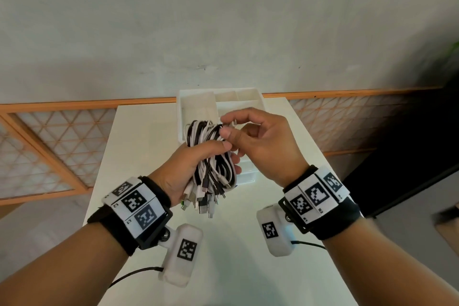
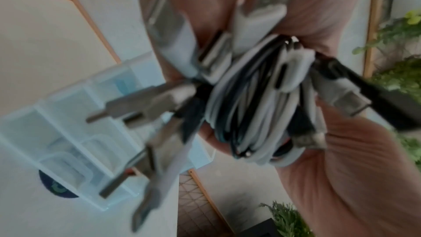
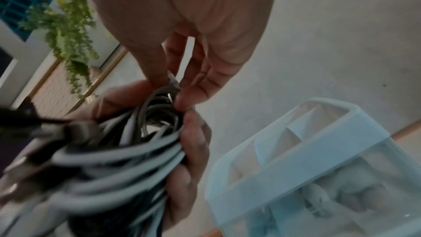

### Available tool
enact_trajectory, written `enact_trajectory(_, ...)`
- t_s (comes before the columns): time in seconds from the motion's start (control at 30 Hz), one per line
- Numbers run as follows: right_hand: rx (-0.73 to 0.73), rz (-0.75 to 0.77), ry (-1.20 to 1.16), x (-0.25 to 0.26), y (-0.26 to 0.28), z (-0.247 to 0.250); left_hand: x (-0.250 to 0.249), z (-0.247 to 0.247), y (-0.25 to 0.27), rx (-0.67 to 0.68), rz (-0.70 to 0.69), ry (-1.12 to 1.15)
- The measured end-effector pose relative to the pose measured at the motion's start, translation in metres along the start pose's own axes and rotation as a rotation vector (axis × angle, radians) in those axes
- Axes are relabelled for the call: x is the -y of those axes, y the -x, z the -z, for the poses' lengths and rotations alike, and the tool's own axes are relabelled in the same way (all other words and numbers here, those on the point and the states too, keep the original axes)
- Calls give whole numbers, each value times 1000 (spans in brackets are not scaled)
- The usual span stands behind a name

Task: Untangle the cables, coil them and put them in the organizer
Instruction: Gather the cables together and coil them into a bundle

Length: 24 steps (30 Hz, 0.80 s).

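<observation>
A thick bundle of black and white cables [image 1: 211,156] is held above the white table [image 1: 139,156]. My left hand [image 1: 198,159] grips its middle, fingers wrapped round it. Several plugs [image 1: 203,202] hang from the bottom end. My right hand [image 1: 228,126] pinches a cable loop at the top of the bundle between thumb and fingers. In the left wrist view the cable bundle [image 2: 255,107] and connectors fill my palm. In the right wrist view my right fingertips [image 3: 182,100] nip a strand of the cable bundle [image 3: 127,158]. The white organizer [image 1: 196,99] lies behind the hands.
The organizer [image 2: 59,132] has several compartments; one holds a white cable [image 3: 316,199], seen through its translucent wall. The table's left and right edges drop to the floor. Green plants [image 3: 68,30] hang off to the side. Camera leads [image 1: 134,274] trail from my wrists.
</observation>
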State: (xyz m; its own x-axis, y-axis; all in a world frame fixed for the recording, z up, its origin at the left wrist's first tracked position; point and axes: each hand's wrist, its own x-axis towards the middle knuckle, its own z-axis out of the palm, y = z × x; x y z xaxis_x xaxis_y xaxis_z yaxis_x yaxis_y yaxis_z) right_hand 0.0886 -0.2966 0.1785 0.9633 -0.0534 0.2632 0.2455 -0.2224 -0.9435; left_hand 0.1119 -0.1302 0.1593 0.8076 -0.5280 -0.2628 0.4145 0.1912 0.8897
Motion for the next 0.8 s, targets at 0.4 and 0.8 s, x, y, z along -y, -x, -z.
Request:
enact_trajectory(0.4,27,97,-89,-13,10,-4,-1,6,0,-44,5,88)
enact_trajectory(0.8,44,156,-63,-21,10,6,-4,4,1,48,9,1)
